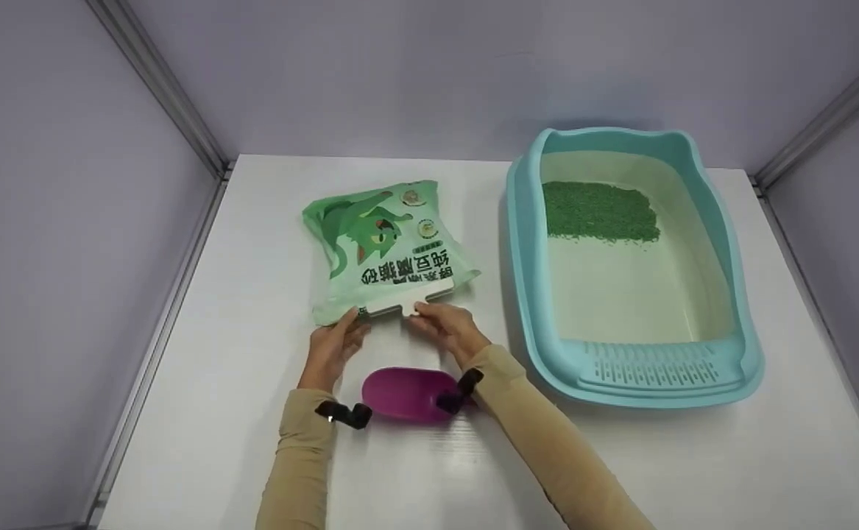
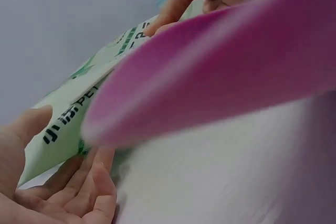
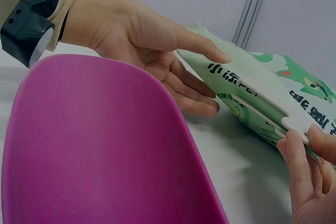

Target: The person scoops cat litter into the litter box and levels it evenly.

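A light green bag of cat litter (image 1: 377, 213) with a cat print lies on the white table, its near end folded under a white sealing clip (image 1: 408, 299). My left hand (image 1: 331, 348) holds the near left corner of the bag, thumb on top and fingers below. The thumb and fingers of my right hand (image 1: 451, 327) pinch the clip's middle tab, plainly seen in the right wrist view on the clip (image 3: 262, 100). Between my forearms lies a magenta scoop (image 1: 400, 394), its handle partly hidden by my right wrist.
On the right stands a blue litter box (image 1: 525, 280) with a slotted front ledge. Green litter pellets (image 1: 598, 211) are gathered toward its back left. Grey panels (image 1: 400, 73) enclose the table at the back and sides.
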`<state>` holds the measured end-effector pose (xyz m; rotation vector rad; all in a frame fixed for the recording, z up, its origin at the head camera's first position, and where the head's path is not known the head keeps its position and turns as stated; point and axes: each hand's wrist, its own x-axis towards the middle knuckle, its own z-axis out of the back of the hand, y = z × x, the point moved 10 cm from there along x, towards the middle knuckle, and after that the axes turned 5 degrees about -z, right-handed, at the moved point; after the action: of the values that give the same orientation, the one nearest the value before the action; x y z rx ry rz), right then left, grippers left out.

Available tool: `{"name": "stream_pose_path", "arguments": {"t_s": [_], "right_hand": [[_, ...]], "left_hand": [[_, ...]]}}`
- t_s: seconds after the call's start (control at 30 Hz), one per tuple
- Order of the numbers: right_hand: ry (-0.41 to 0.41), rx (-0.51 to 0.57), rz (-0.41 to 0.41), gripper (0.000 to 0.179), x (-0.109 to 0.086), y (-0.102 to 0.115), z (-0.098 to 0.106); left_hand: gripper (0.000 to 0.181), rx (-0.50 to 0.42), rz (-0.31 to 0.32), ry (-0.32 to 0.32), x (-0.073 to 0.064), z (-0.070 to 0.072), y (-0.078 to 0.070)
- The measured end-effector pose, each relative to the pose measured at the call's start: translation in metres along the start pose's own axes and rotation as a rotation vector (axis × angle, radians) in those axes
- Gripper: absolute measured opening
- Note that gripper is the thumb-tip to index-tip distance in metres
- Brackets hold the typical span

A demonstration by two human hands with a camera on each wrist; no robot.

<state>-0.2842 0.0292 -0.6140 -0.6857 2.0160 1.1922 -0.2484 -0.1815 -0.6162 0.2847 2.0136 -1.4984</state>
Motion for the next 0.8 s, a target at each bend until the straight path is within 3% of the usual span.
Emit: {"name": "stream_pose_path", "arguments": {"t_s": [0.17,0.37,0.53,0.67,0.8], "right_hand": [[0.004,0.022,0.007,0.006,-0.0002,0.0002,0.0008],[-0.005,0.020,0.005,0.005,0.0004,0.0013,0.0035],[-0.022,0.029,-0.010,0.005,0.0006,0.0007,0.0027],[-0.037,0.003,0.008,0.018,0.0041,0.0011,0.0024],[0.007,-0.040,0.042,0.023,0.0095,0.0011,-0.0005]], "left_hand": [[0.023,-0.085,0.037,-0.026,0.0030,-0.0041,0.0010],[0.010,-0.192,0.069,-0.012,0.0076,-0.0110,0.0028],[0.013,-0.182,0.077,-0.009,0.0089,-0.0107,0.0030],[0.013,-0.165,0.069,0.000,0.0083,-0.0097,0.0018],[0.010,-0.157,0.050,0.007,0.0074,-0.0082,0.0001]]}}
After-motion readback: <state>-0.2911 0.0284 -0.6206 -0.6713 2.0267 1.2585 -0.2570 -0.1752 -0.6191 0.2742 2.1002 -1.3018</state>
